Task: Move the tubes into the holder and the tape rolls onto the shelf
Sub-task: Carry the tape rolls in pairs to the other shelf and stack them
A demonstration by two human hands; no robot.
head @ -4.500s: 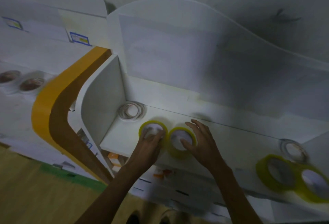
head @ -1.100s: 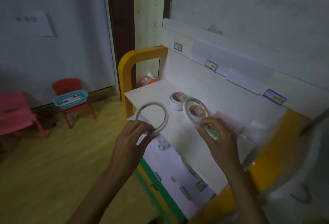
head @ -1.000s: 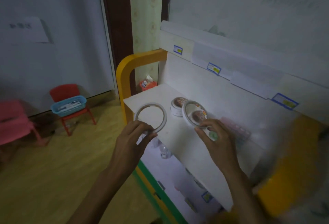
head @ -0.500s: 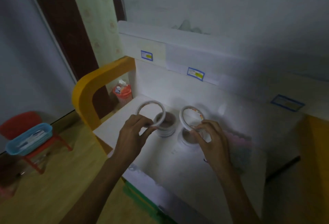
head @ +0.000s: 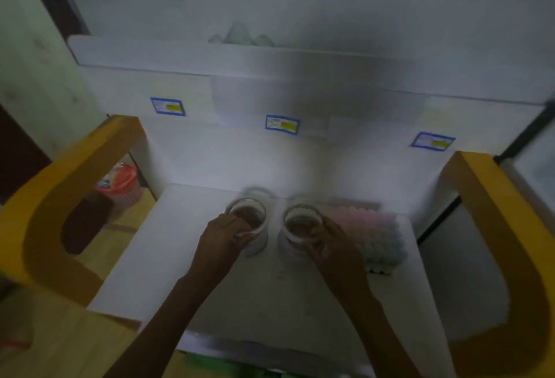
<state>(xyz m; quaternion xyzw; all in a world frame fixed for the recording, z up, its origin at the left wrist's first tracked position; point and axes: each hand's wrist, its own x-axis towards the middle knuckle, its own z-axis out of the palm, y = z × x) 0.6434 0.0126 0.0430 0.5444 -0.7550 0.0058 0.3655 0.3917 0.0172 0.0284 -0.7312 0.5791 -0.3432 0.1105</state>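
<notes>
**Both hands at the tape stacks on the white shelf**

I look down on a flat white shelf board [head: 186, 263] with thick curved yellow side frames [head: 45, 215] on the left and on the right. The picture is dark and a little blurred.

My left hand [head: 222, 236] has its fingers curled on the near rim of a thin white tape roll [head: 247, 218], which sits on top of a short stack of white rolls [head: 259, 241] on the shelf. My right hand [head: 333, 245] grips in the same way a second thin white tape roll [head: 303, 223], on top of a second white stack [head: 286, 247] just to the right of the first. The two stacks stand near each other in the middle of the board, but they do not touch. Inside both rings I see a dark brown centre. I cannot tell if the top rolls already lie fully on the stacks or are held just over them.

Just right of the right stack, beside my right hand, lies a flat pale pink and light blue tray with many small round cells [head: 375, 236]. I cannot see what is in the cells.

On the white back panel [head: 240, 155] are three small labels with blue borders [head: 281, 124]. Through the left frame I see an orange and white packet [head: 120, 182] and a wooden floor [head: 60, 347].
</notes>
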